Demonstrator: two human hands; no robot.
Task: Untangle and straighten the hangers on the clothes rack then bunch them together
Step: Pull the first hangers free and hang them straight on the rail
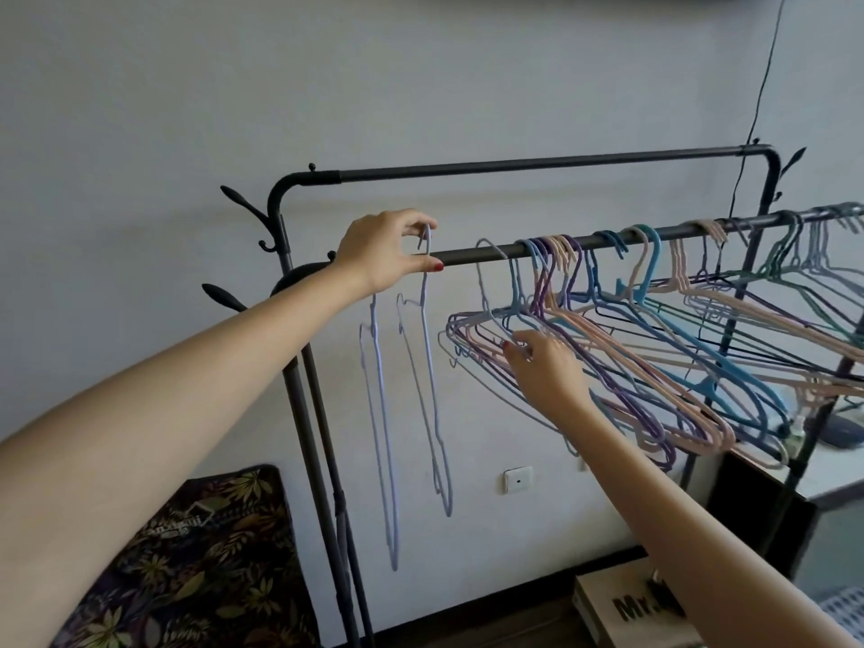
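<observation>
Left grip (388, 252) pinches lavender hanger (428, 367).

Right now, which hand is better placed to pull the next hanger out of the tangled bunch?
The right hand: its fingers already touch the tangled hangers. The left hand is pinching a lavender hanger's hook.

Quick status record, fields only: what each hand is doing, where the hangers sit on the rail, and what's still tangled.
left hand: pinches hook of lavender hanger at rail's left end
right hand: grips wires in tangled hanger bunch
lower rail: bunch hangs askew mid-rail; more hangers farther right
upper rail: bare
hanging straight: second lavender hanger beside the first
</observation>
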